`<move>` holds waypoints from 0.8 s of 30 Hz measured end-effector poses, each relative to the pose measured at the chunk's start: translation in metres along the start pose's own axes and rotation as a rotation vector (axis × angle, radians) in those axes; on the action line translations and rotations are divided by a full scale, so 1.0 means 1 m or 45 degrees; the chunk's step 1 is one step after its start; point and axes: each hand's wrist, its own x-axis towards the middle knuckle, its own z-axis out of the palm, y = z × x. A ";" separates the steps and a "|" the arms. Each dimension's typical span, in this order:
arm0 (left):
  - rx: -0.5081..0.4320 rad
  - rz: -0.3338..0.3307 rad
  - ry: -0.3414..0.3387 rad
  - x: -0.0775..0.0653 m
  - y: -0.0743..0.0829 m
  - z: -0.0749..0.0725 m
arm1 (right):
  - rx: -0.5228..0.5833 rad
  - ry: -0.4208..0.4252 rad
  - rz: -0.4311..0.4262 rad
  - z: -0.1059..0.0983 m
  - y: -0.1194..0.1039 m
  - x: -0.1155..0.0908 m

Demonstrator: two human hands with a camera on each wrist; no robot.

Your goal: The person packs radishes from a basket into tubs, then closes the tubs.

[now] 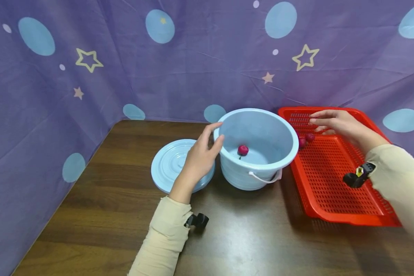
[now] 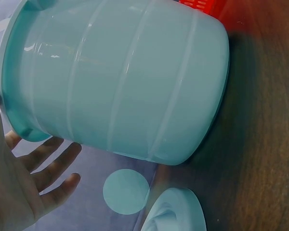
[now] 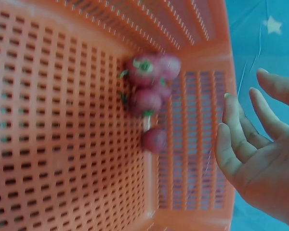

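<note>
A light blue bucket (image 1: 252, 178) stands upright, with one red radish (image 1: 243, 150) on its floor. At the bucket's left rim is my left hand (image 1: 201, 155), its fingers loosely spread and its fingertips right at the edge. The left wrist view shows those fingers extended beside the bucket wall (image 2: 120, 77). My right hand (image 1: 341, 124) hovers over the back of a red basket (image 1: 308, 191), fingers relaxed and holding nothing. Below it, several radishes (image 3: 147, 100) with green stem ends cluster in the basket's far corner; the bucket partly hides them in the head view.
A round light blue lid (image 1: 170, 165) lies on the wooden table (image 1: 100, 207), left of the bucket and partly behind the left forearm. The bucket's white handle (image 1: 267, 180) hangs at its front. A purple patterned cloth (image 1: 193, 73) hangs behind the table.
</note>
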 end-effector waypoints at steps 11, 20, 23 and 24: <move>-0.002 0.002 0.007 0.001 -0.001 0.001 | -0.405 -0.124 0.025 -0.006 0.026 0.013; -0.007 0.008 0.008 0.001 -0.002 0.002 | -0.556 -0.172 0.008 0.006 0.038 0.019; -0.010 0.008 0.007 0.001 -0.001 0.002 | -0.609 -0.153 -0.022 0.010 0.042 0.022; -0.010 0.008 0.006 0.001 -0.001 0.001 | -0.624 -0.144 -0.031 0.010 0.043 0.022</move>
